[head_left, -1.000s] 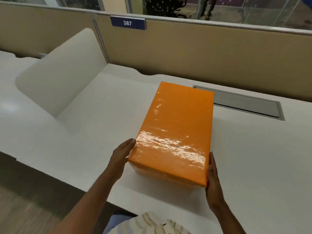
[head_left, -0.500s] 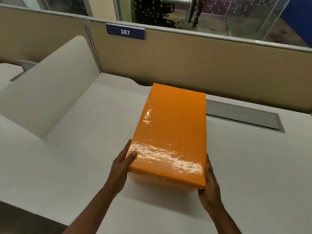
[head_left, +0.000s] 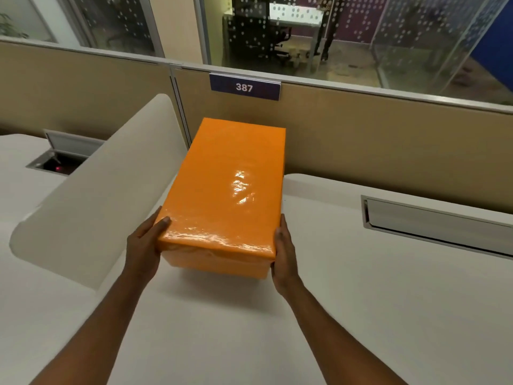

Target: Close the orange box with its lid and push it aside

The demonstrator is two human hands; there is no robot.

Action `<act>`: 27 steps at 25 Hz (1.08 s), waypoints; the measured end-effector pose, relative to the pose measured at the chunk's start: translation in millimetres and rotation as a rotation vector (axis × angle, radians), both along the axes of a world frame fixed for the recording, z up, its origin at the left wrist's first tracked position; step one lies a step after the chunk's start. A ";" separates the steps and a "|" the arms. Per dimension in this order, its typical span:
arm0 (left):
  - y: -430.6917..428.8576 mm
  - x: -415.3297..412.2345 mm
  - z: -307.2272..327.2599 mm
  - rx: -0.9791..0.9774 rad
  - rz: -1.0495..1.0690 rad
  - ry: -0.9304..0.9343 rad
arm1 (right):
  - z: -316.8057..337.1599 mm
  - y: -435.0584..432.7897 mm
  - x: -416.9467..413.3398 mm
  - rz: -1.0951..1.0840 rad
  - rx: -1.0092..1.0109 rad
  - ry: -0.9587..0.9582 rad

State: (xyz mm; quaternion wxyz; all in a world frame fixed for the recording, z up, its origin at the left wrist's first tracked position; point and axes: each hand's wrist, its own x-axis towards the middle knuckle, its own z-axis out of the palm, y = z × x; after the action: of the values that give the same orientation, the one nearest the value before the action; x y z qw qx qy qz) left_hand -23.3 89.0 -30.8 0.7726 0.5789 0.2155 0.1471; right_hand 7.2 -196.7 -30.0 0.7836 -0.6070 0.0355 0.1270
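The orange box (head_left: 222, 262) stands on the white desk (head_left: 249, 329) with its glossy orange lid (head_left: 224, 187) fitted on top. Its far end lies close to the tan partition. My left hand (head_left: 144, 245) presses against the box's near left corner, thumb resting on the lid's edge. My right hand (head_left: 284, 254) lies flat against the near right corner, fingers along the side. Both arms are stretched forward. The box's underside and far end are hidden.
A white curved divider (head_left: 91, 207) rises just left of the box. The tan partition (head_left: 361, 140) with a "387" label (head_left: 244, 86) runs behind. A grey cable tray (head_left: 435, 220) is set into the desk at the right, and an open cable hatch (head_left: 55, 159) at the left.
The box has slid away from me toward the partition and the divider, with both hands staying on its near corners. My arms are now stretched out further.
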 end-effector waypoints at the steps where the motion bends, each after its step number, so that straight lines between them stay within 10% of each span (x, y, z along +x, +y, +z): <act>1: 13.4 7.8 -2.4 0.004 -0.003 0.000 | -2.9 12.4 7.1 0.009 -0.014 -0.005; 14: 91.4 43.3 -39.5 0.074 0.057 0.055 | -31.4 84.3 40.9 0.110 -0.194 -0.025; 27: -22.3 13.3 4.6 0.597 0.549 0.295 | -16.6 50.4 29.7 0.189 -0.660 0.043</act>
State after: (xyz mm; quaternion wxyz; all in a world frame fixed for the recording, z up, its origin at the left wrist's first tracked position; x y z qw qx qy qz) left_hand -10.0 66.7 -26.2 0.4642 0.7132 0.4176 0.3187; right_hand 36.9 -146.3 -46.5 0.5287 -0.8257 0.0349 0.1937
